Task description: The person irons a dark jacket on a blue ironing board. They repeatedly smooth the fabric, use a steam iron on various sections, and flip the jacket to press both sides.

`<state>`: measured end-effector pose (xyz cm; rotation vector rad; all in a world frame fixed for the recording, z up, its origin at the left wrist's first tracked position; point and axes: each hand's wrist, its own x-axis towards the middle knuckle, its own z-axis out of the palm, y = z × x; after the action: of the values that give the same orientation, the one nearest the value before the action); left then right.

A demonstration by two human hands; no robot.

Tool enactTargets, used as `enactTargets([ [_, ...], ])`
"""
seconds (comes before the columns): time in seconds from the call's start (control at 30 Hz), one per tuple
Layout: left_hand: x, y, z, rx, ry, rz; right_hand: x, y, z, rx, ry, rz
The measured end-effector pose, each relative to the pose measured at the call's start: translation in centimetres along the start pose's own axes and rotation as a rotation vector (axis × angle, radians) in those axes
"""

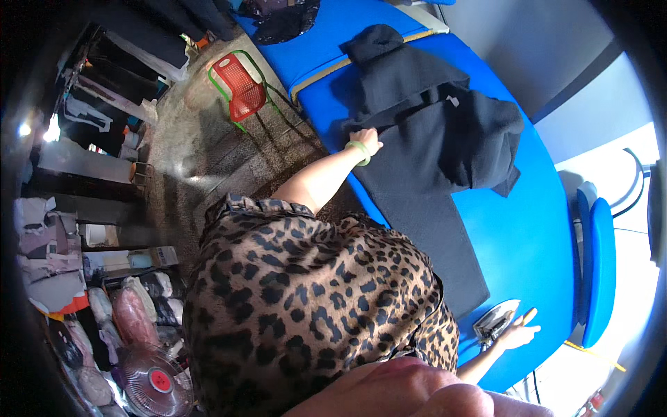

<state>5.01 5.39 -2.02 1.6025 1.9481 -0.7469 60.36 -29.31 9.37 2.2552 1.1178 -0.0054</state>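
Beyond the left hand (366, 141), pinched on its edge, the black cloth (424, 174) runs lengthwise toward the right hand (517, 336), which lies open-fingered beside the iron (495, 321).

My left hand (366, 141) rests on the garment (431, 139) spread over the table (528, 229). My right hand (517, 336) lies just beside the iron (495, 321), near the table edge. A chair (240, 87) stands left of my left hand; a fan (154, 382) sits far left of my right.

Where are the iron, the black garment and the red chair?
iron (495, 321), head view, on its grey body.
black garment (424, 139), head view, on its spread middle.
red chair (240, 87), head view, on its seat.
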Motion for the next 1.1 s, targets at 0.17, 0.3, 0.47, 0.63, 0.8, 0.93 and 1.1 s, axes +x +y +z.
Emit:
enactTargets([
  [0.17, -8.8, 6.9, -5.1, -0.156, -0.345, 1.017, -1.1, -15.9, -7.4, 1.165, -0.138, -0.091],
  [0.3, -16.1, 7.1, -3.5, -0.167, -0.913, 1.261, -4.3, -28.7, -14.3, 1.727, -0.917, -0.031],
  [0.47, -8.8, 5.7, -1.6, -0.156, -0.393, 0.838, -7.1, -34.5, -10.7, 1.616, -1.080, -0.311],
  [0.63, -1.8, 5.0, -1.6, -0.150, 0.374, 0.478, -10.3, -28.2, -8.8, 1.489, -1.053, -0.175],
  [0.8, 5.2, 3.6, 0.4, -0.175, 0.258, 0.262, -13.6, -24.0, -7.0, 1.482, -0.945, -0.047],
  [0.93, 6.9, 3.7, -0.4, -0.590, 0.431, -0.012, -13.9, -22.4, -8.4, 1.487, -0.879, 0.070],
  [1.1, -6.0, 9.4, -6.1, -0.719, 0.150, 0.677, -9.9, -22.4, -11.2, 1.398, -0.422, -0.096],
])
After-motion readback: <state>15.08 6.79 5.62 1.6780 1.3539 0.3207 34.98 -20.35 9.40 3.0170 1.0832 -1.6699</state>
